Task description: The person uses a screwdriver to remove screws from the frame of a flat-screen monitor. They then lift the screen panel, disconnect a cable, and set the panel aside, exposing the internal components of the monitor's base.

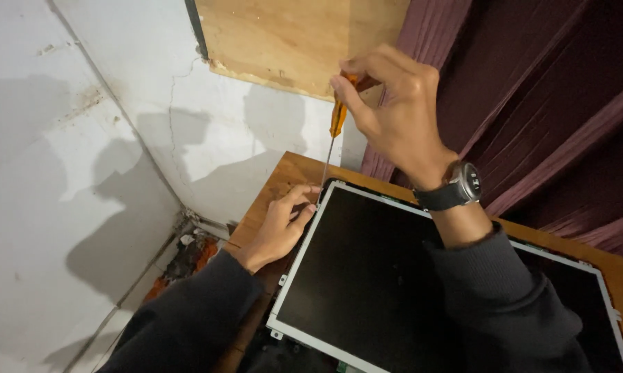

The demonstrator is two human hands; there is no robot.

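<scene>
Orange-handled screwdriver (337, 117) pinched in your right hand (394, 114); left hand (280, 224), fingers loosely curled, steadies panel (366, 276) corner. Tip slip could gouge screen or fingers (304, 200).

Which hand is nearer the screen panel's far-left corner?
Left. The left hand rests against the screen panel beside that corner; the right hand grips the screwdriver handle above it.

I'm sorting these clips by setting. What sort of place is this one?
Probably a home or small makeshift repair corner, not a fitted workshop: a bare display panel lies on a wooden table against a cracked, stained white wall, with a dark red curtain behind.
</scene>
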